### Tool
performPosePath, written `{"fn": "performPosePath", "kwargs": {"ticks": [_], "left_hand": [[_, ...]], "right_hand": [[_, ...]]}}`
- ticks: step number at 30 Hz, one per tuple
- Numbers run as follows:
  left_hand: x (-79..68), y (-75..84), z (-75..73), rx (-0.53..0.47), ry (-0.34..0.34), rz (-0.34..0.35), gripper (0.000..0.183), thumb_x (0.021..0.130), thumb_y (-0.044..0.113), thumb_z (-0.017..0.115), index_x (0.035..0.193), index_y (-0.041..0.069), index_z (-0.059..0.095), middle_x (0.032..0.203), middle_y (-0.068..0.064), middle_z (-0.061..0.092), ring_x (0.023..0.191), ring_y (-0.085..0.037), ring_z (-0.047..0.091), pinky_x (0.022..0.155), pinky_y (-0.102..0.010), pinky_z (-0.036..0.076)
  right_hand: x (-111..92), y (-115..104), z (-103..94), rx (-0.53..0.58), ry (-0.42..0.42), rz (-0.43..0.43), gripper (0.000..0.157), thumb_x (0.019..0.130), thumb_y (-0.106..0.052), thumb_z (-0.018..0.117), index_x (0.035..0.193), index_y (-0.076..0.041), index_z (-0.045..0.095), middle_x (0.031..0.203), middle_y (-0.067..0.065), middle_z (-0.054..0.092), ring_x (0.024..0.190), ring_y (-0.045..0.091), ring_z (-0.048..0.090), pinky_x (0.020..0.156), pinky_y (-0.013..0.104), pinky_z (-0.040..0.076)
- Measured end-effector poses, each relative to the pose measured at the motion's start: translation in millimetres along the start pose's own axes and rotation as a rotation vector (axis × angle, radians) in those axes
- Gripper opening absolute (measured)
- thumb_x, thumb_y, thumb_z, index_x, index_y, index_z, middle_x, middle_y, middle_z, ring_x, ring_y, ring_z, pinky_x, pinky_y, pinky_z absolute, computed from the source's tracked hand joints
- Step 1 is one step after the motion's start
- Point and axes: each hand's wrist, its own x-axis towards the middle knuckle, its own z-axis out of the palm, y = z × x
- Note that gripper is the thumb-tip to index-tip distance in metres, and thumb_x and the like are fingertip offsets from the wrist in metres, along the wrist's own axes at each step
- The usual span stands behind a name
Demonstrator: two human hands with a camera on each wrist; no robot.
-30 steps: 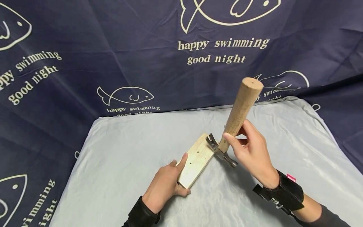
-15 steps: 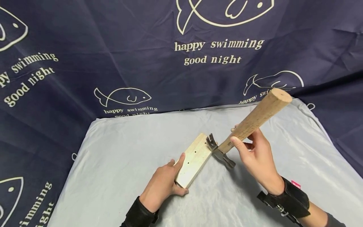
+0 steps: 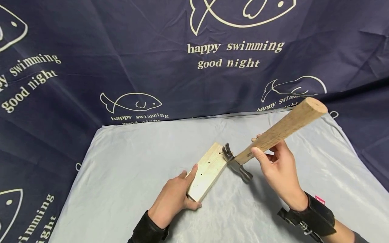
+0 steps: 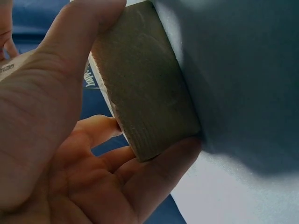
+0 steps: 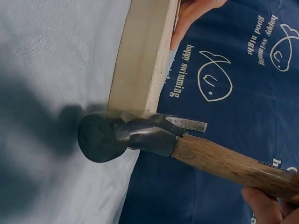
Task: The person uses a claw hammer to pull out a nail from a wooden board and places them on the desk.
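The relation that matters most, as I judge it, is between the hammer's claw (image 3: 227, 152) and the far right end of the wooden block (image 3: 205, 175). The block lies over the pale cloth (image 3: 136, 152), its long axis running from near left to far right, with the left hand (image 3: 174, 197) gripping its near left end between thumb and fingers. The claw hammer (image 3: 278, 131) sits to the right of that far end: claw toward the block, striking face (image 5: 100, 137) toward the near right. Its handle (image 5: 229, 163) slants up to the right and far side, away from the block. The right hand (image 3: 281, 172) pinches the handle low, fairly near the head, and is the nearer hand to the claw. A small dark mark (image 3: 221, 153), possibly a nail, shows on the block just left of the claw; whether the two touch, I cannot tell.
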Motion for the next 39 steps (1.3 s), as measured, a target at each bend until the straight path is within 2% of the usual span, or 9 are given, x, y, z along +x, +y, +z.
{"fn": "performPosePath", "kwargs": {"ticks": [7, 10, 16, 23, 27, 31, 34, 39], "left_hand": [[-0.3, 0.0, -2.4, -0.014, -0.004, -0.005, 0.119, 0.064, 0.027, 0.104, 0.162, 0.000, 0.041, 0.136, -0.042, 0.058, 0.126, -0.049, 0.062, 0.092, -0.056, 0.057], [-0.1, -0.3, -2.5, -0.028, -0.007, -0.015, 0.120, 0.064, 0.028, 0.104, 0.163, 0.001, 0.041, 0.137, -0.042, 0.057, 0.125, -0.050, 0.062, 0.093, -0.056, 0.056], [-2.2, -0.4, -1.6, -0.085, -0.005, -0.040, 0.122, 0.062, 0.029, 0.105, 0.163, 0.004, 0.041, 0.140, -0.040, 0.056, 0.127, -0.050, 0.061, 0.091, -0.057, 0.056], [-1.4, -3.8, -0.6, -0.064, 0.008, 0.002, 0.123, 0.062, 0.037, 0.104, 0.162, 0.003, 0.041, 0.143, -0.035, 0.058, 0.134, -0.045, 0.058, 0.097, -0.056, 0.054], [0.3, -7.4, -6.4, -0.118, -0.060, -0.005, 0.122, 0.066, 0.038, 0.102, 0.164, 0.004, 0.038, 0.151, -0.030, 0.054, 0.138, -0.044, 0.055, 0.103, -0.057, 0.051], [2.6, -12.8, -14.1, -0.199, -0.135, -0.019, 0.117, 0.074, 0.038, 0.099, 0.166, 0.005, 0.035, 0.157, -0.020, 0.051, 0.138, -0.034, 0.055, 0.108, -0.054, 0.047], [3.3, -15.4, -18.0, -0.222, -0.163, -0.027, 0.113, 0.078, 0.039, 0.096, 0.166, 0.006, 0.034, 0.156, -0.017, 0.053, 0.135, -0.028, 0.056, 0.108, -0.051, 0.046], [3.6, -17.7, -20.2, -0.202, -0.175, -0.011, 0.109, 0.081, 0.041, 0.094, 0.165, 0.004, 0.036, 0.154, -0.017, 0.056, 0.135, -0.028, 0.058, 0.108, -0.051, 0.047]], "right_hand": [[5, 2, -5.7, 0.197, 0.060, -0.029, 0.038, 0.090, 0.024, 0.068, 0.126, 0.016, 0.059, 0.112, 0.007, 0.075, 0.095, 0.013, 0.072, 0.072, 0.017, 0.058], [9, 0, -7.7, 0.238, 0.055, -0.049, 0.038, 0.090, 0.023, 0.068, 0.127, 0.016, 0.059, 0.113, 0.011, 0.074, 0.096, 0.014, 0.072, 0.074, 0.017, 0.058], [13, -3, -10.5, 0.194, 0.058, -0.041, 0.040, 0.090, 0.023, 0.069, 0.127, 0.015, 0.061, 0.113, 0.009, 0.075, 0.098, 0.014, 0.074, 0.075, 0.017, 0.058], [18, -1, -14.9, 0.274, 0.080, -0.040, 0.039, 0.089, 0.023, 0.070, 0.126, 0.014, 0.065, 0.111, 0.013, 0.076, 0.096, 0.016, 0.074, 0.076, 0.018, 0.059], [19, -2, -16.2, 0.260, 0.073, -0.041, 0.038, 0.090, 0.022, 0.070, 0.126, 0.013, 0.065, 0.111, 0.013, 0.076, 0.095, 0.016, 0.073, 0.076, 0.018, 0.058], [22, -6, -19.7, 0.213, 0.069, -0.041, 0.038, 0.091, 0.021, 0.070, 0.128, 0.013, 0.065, 0.111, 0.014, 0.076, 0.094, 0.016, 0.072, 0.076, 0.019, 0.059], [24, -10, -21.6, 0.180, 0.063, -0.035, 0.039, 0.091, 0.019, 0.072, 0.129, 0.013, 0.065, 0.112, 0.016, 0.076, 0.093, 0.016, 0.072, 0.076, 0.020, 0.059], [26, -12, -21.8, 0.187, 0.042, -0.048, 0.040, 0.090, 0.018, 0.073, 0.129, 0.012, 0.066, 0.112, 0.018, 0.076, 0.095, 0.018, 0.073, 0.075, 0.021, 0.060]]}}
